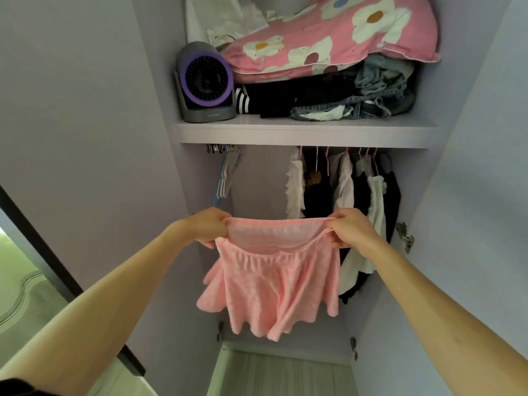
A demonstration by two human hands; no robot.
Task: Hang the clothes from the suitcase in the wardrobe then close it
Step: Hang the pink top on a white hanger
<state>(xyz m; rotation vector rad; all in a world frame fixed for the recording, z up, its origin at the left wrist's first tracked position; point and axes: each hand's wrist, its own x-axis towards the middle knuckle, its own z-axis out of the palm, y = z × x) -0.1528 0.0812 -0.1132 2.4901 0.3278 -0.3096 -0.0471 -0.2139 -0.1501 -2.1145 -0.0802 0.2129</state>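
Observation:
A pink knitted skirt (274,284) hangs in front of the open wardrobe, its waistband stretched wide between my hands. My left hand (207,225) grips the waistband's left end and my right hand (350,228) grips its right end. Behind the skirt, under the shelf (305,132), several empty hangers (227,174) hang at the left end of the rail. Dark and white clothes (345,190) hang on pink hangers at the right. The suitcase is out of view.
Both lilac wardrobe doors stand open, the left door (85,138) and the right door (480,195). On the shelf sit a grey and purple fan (204,81), a pink flowered pillow (328,38) and folded dark clothes and jeans (343,101).

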